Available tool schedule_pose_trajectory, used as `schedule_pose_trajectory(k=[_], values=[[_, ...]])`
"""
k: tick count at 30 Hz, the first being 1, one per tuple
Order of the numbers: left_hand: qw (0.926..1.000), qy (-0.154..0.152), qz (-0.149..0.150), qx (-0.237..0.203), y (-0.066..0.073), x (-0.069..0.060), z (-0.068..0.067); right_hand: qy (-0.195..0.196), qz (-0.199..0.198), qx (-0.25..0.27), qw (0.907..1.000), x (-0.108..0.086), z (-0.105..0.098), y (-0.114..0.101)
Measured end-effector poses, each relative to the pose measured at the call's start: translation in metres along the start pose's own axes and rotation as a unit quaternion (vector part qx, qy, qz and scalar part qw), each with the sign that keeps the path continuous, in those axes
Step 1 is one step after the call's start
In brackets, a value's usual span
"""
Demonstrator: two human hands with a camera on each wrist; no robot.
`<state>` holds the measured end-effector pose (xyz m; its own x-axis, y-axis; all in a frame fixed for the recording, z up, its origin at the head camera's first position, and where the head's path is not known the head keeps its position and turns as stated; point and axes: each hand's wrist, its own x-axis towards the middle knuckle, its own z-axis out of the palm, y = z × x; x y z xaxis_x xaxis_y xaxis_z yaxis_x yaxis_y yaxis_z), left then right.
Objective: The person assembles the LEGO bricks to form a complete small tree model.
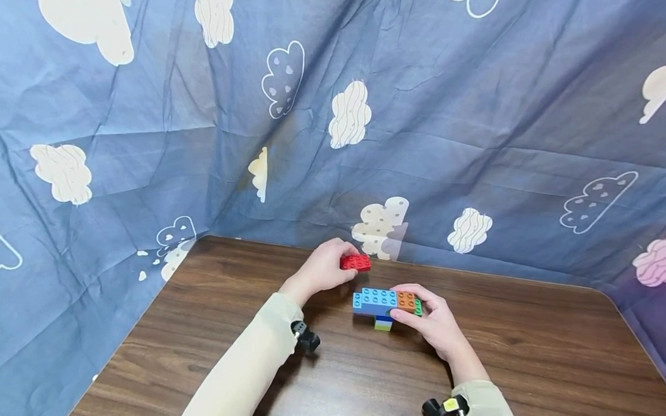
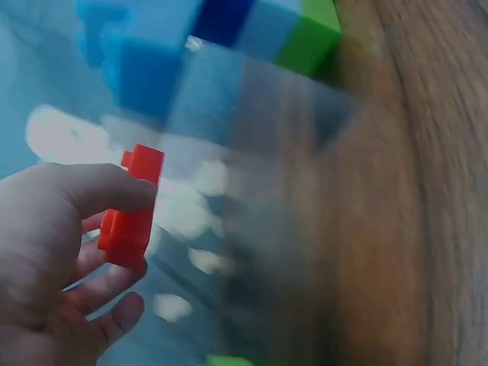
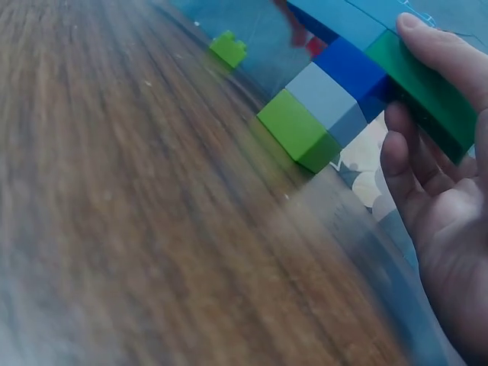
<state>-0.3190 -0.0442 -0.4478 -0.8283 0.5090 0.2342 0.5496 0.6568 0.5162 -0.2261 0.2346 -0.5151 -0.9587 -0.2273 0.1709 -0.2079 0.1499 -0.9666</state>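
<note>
My left hand pinches a red studded toy brick between thumb and fingers, behind and left of a built block structure. Along the structure's top runs a light blue brick, beside an orange brick. At its right end, my right hand grips a green brick between thumb and fingers. Beneath is a short column: a dark blue brick, a pale blue-grey brick and a lime green brick at the bottom. The red brick is apart from the structure.
A loose lime green brick stands on the brown wooden table. Blue cloth with cloud prints hangs directly behind the table's back edge and along its sides.
</note>
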Motion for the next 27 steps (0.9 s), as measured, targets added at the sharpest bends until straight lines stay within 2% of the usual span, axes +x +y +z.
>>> schedule_pose_trajectory(k=[7,10,12,20,27], values=[[0.9979,0.018,0.054,0.033,0.038,-0.017,-0.023,0.01,0.015,0.001,0.9998,0.0,0.004,-0.004],[0.9966,0.025,0.068,0.039,0.047,-0.022,-0.027,0.01,0.016,-0.007,0.9998,0.0,0.006,-0.005],[0.9961,0.027,0.079,0.028,0.051,-0.025,-0.028,0.01,0.012,-0.013,0.9998,0.001,0.007,-0.006],[0.9942,0.018,0.101,-0.032,0.063,-0.032,-0.025,0.015,-0.02,-0.015,0.9996,0.002,0.009,-0.002],[0.9943,0.007,0.092,-0.054,0.067,-0.037,-0.015,0.014,-0.035,-0.013,0.9992,0.003,0.011,-0.001]])
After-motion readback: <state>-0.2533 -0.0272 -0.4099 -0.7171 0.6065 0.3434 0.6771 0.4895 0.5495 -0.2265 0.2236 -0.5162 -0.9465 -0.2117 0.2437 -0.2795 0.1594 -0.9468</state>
